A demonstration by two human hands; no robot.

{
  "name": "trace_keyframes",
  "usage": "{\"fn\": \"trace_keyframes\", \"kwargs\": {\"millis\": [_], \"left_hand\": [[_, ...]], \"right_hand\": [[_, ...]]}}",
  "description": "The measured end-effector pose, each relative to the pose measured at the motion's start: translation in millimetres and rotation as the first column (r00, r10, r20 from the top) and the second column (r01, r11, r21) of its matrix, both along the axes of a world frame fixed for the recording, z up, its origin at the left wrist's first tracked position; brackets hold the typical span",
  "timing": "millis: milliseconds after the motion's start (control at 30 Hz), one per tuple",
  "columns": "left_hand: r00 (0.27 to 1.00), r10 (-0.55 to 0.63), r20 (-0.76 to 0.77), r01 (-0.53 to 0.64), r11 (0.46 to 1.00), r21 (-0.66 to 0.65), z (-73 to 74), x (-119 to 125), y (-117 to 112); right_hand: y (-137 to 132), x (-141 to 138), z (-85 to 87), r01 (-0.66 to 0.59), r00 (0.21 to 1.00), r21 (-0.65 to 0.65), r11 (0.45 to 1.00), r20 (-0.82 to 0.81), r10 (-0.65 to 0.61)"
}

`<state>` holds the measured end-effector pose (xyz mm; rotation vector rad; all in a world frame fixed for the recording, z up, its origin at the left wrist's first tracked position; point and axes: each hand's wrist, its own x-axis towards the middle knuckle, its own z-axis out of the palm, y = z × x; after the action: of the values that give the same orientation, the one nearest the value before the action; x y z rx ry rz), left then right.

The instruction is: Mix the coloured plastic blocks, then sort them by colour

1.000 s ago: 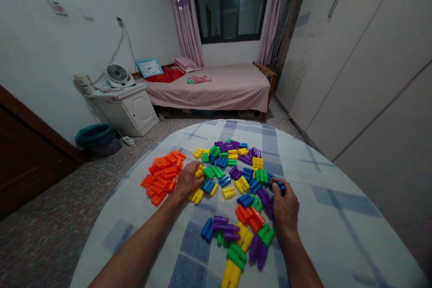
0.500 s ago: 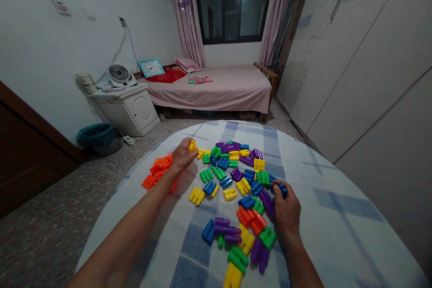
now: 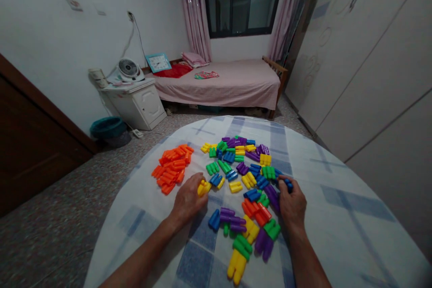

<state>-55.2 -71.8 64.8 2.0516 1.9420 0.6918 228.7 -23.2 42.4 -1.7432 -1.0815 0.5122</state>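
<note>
My left hand is closed around a yellow plastic toy block at the near-left side of the loose blocks. Whether a second yellow piece is under its fingers is hidden. My right hand pinches a blue toy block at the right edge of the spread. Close by its fingers lie a green block and a long purple block. Between the hands are yellow blocks and blue ones. Nearer to me, joined pieces include an orange block and a yellow block.
A heap of orange blocks lies left of the mixed colours. All rest on a round table with a checked cloth. Beyond stand a bed, a white cabinet with a fan, and a bin. A wardrobe fills the right.
My left hand has come nearer from the far side of the orange heap, where it held a yellow block, to the yellow block nearer me. My right hand keeps its blue block. The view shifted slightly.
</note>
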Motion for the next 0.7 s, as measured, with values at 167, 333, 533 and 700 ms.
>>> {"fn": "trace_keyframes", "kwargs": {"millis": [167, 333, 533, 700], "left_hand": [[0.993, -0.023, -0.120, 0.032, 0.997, 0.075, -9.4, 19, 7], [0.980, 0.011, -0.197, 0.017, 0.990, 0.143, -6.6, 14, 4], [0.977, 0.110, -0.183, -0.062, 0.966, 0.249, -2.7, -40, -41], [0.945, 0.291, -0.152, -0.250, 0.938, 0.241, -17.0, -79, -77]], "right_hand": [[1, 2, -1.4, -0.018, 1.000, 0.005, 1.000, 0.008, 0.018], [1, 2, -1.4, -0.025, 1.000, -0.008, 1.000, 0.011, 0.025], [1, 1, -0.8, -0.024, 0.999, -0.019, 1.000, 0.023, 0.024], [1, 1, 2.1, -0.029, 0.997, -0.033, 0.999, 0.067, 0.032]]}}
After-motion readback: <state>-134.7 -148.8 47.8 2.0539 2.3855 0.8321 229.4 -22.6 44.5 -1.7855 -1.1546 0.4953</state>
